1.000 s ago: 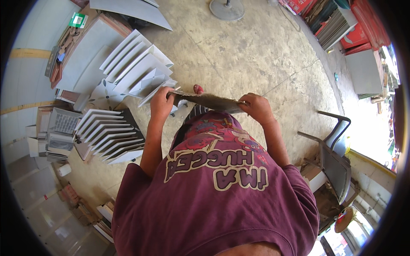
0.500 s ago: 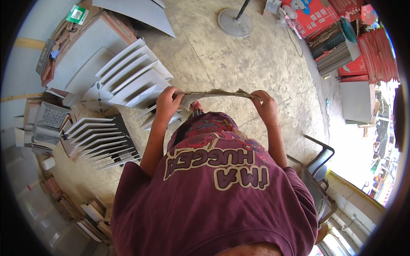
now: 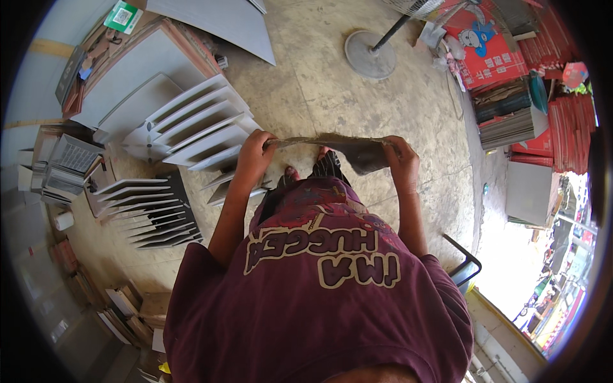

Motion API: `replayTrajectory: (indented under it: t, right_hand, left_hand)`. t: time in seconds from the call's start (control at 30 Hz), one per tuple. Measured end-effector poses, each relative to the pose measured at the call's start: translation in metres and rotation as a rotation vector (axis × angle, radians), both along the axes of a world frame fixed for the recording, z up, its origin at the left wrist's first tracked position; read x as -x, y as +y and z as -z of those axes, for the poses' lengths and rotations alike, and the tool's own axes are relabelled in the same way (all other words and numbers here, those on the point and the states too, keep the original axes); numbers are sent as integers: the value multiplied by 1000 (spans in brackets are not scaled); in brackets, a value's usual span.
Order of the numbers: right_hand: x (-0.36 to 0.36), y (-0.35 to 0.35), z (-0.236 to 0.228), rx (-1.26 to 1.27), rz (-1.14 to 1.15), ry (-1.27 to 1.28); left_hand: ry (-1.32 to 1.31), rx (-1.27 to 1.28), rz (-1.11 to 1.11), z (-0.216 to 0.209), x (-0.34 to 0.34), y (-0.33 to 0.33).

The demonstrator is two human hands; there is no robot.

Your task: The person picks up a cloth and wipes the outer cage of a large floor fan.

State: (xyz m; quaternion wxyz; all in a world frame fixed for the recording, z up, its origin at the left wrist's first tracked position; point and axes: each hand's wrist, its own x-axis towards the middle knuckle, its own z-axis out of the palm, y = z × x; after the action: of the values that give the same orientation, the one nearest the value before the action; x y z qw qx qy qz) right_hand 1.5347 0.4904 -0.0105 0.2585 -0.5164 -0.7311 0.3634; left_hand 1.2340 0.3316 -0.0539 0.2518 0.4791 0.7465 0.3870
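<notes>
Ragged brown sheet [image 3: 364, 157] hangs above the floor [image 3: 440, 127] in front of the person [image 3: 313, 319], left hand [image 3: 257, 154] clamped on one end, right hand [image 3: 403, 163] on the other; gripping looks done, spreading only partial, right part drooping.

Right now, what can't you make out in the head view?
Sheet: head view, much of its surface lost to the steep, nearly edge-on angle.
Left hand and right hand: head view, some fingertips hidden by the hands themselves.
Standing fan: head view, cage cut off by the upper edge.
Ground outside: head view, washed out by glare.
</notes>
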Motion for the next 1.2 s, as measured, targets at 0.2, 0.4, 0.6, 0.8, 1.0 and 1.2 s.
replayTrajectory:
  t: [0.2,0.4,0.6,0.8,1.0,1.2]
  right_hand:
    - [25,75,-2,-11,-98,38]
    - [39,144,-5,4,-179,77]
    - [46,193,-8,33,-237,165]
    - [51,220,-11,-35,-232,102]
    - [58,243,-25,-78,-163,63]
    - [60,259,-40,-184,-34,12]
  left_hand:
    - [38,9,-118,5,10,40]
    - [103,-24,-182,-5,7,85]
    - [82,-36,-228,-4,-3,115]
    - [130,-77,-233,-9,3,146]
    - [82,-111,-163,-13,27,191]
    - [39,-207,-52,-35,55,248]
